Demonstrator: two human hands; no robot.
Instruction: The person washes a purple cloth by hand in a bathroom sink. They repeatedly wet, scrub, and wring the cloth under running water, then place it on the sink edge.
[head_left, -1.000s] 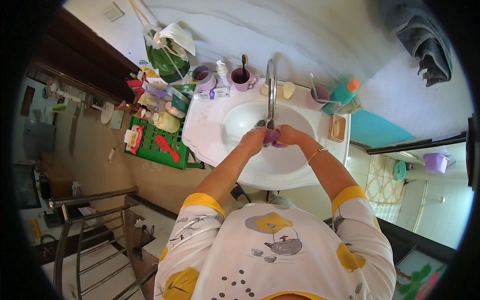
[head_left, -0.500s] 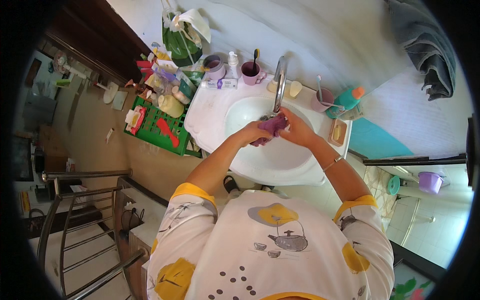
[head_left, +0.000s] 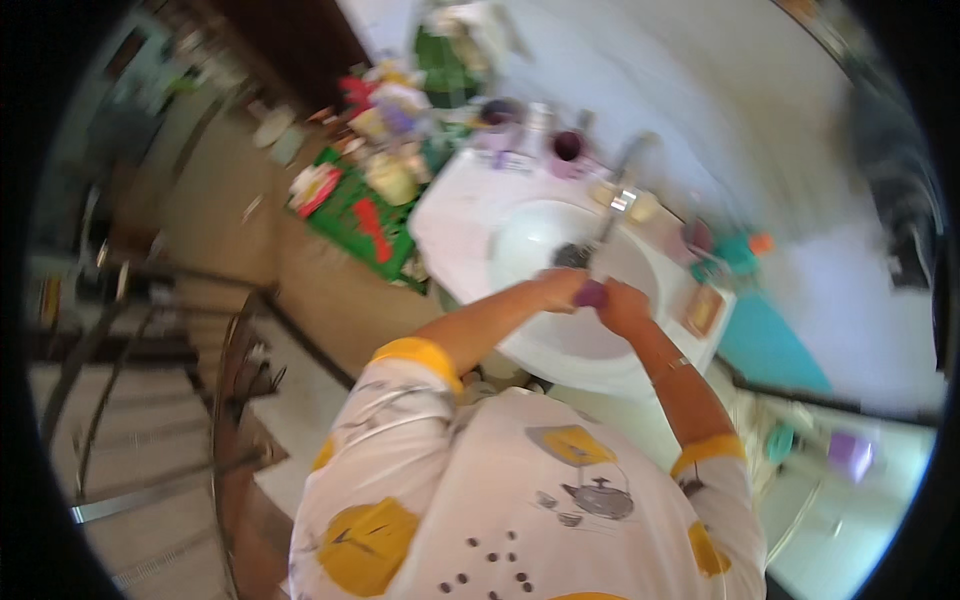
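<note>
Over the white washbasin [head_left: 525, 235], a bunched purple cloth [head_left: 592, 294] is squeezed between my two hands. My left hand [head_left: 562, 289] is closed around its left end, and my right hand [head_left: 626, 309] grips the other end as a fist. Only a short stretch of the cloth shows between them; the rest is hidden in the fingers. The chrome faucet [head_left: 624, 200] stands just beyond my hands, its spout over the bowl. A dark drain area [head_left: 572, 256] shows in the bowl beyond my left hand. The picture is smeared by motion.
Along the basin's back edge stand a pink mug [head_left: 568, 150], a white pump bottle [head_left: 538, 122] and a teal bottle [head_left: 738, 252]. A soap dish [head_left: 704, 310] sits at the right corner. To the left is a green plastic rack [head_left: 335, 228] bearing bottles and a red item [head_left: 372, 232].
My hands have drawn back from under the faucet toward me and closed tightly on the cloth, which is now bunched smaller. The whole view has shifted and tilted.
</note>
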